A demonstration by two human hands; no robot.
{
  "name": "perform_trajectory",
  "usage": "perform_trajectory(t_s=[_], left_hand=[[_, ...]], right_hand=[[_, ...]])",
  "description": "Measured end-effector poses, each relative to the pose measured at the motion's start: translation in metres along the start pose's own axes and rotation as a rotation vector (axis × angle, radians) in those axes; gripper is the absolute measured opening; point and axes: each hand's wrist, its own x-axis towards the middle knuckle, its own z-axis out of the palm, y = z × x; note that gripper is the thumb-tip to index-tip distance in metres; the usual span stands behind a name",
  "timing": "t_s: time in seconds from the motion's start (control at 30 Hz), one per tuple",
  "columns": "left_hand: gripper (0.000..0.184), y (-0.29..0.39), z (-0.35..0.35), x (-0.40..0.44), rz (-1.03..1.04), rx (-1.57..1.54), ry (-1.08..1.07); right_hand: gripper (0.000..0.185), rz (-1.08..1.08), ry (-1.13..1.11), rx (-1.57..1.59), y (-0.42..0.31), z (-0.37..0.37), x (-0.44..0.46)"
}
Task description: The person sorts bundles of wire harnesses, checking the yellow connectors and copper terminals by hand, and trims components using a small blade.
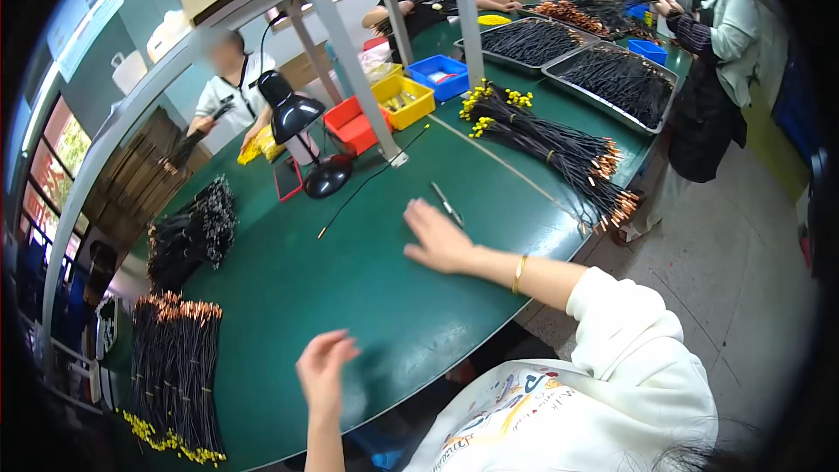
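Note:
My right hand [437, 238] stretches over the green table [288, 288], fingers extended and holding nothing. Just beyond its fingertips lies a pen [447, 204]. My left hand [323, 364] hovers above the table near its front edge, fingers loosely bent and apart, with no object visible in it. A single black cable [371, 181] with a yellow end and a copper-coloured end lies farther back. Bundles of black cables with yellow and copper ends [176, 376] rest at the left. More such bundles [551, 153] lie to the right.
A black desk lamp [293, 114], a red bin [357, 127], a yellow bin [404, 103] and a blue bin [440, 76] stand at the back beside a metal post [345, 52]. Metal trays [612, 83] hold cables. Several co-workers are around the table, some handling cables.

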Motion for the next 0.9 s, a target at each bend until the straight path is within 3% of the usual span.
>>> perform_trajectory(t_s=[0.07, 0.13, 0.23, 0.3, 0.37, 0.43, 0.5, 0.57, 0.6, 0.67, 0.8, 0.83, 0.9], left_hand=[[0.018, -0.031, -0.055, -0.039, -0.054, -0.142, 0.319], [0.019, -0.045, -0.088, -0.081, -0.028, -0.22, 0.492], [0.02, -0.051, -0.116, -0.15, 0.023, -0.264, 0.785], [0.021, -0.047, -0.126, -0.171, 0.131, -0.221, 0.945], [0.021, -0.042, -0.133, -0.18, 0.133, -0.208, 1.019], [0.021, -0.036, -0.131, -0.175, 0.174, -0.203, 1.081], [0.021, -0.027, -0.13, -0.163, 0.222, -0.143, 0.919], [0.021, -0.015, -0.12, -0.149, 0.187, -0.108, 0.896], [0.02, -0.009, -0.114, -0.142, 0.163, -0.082, 0.857], [0.02, -0.005, -0.116, -0.141, 0.136, -0.043, 0.821], [0.019, -0.031, -0.125, -0.135, 0.029, 0.093, 0.914], [0.018, -0.044, -0.126, -0.13, 0.007, 0.17, 0.98], [0.018, -0.061, -0.13, -0.117, -0.046, 0.328, 1.094]], right_hand=[[0.061, 0.168, -0.09, -0.065, 0.02, 0.005, 0.019], [0.064, 0.143, -0.173, -0.279, 0.028, 0.019, 0.035], [0.065, 0.054, -0.268, -0.221, 0.01, 0.047, 0.042], [0.062, -0.192, -0.253, -0.062, -0.031, 0.038, 0.042], [0.061, -0.376, -0.443, 0.132, -0.095, 0.024, 0.029], [0.062, -0.558, -0.406, 0.335, -0.153, 0.032, -0.007], [0.065, -0.663, -0.558, 0.652, -0.214, 0.019, -0.046], [0.065, -0.825, -0.981, 0.917, -0.254, -0.009, -0.064], [0.065, -0.837, -0.981, 0.927, -0.256, -0.009, -0.066], [0.065, -0.951, -0.623, 1.026, -0.257, -0.009, -0.067], [0.057, -0.41, -0.472, 0.541, -0.161, 0.013, 0.026], [0.055, -0.373, -0.289, 0.345, -0.123, 0.028, 0.039], [0.058, -0.106, -0.343, -0.034, -0.049, 0.044, 0.059]])
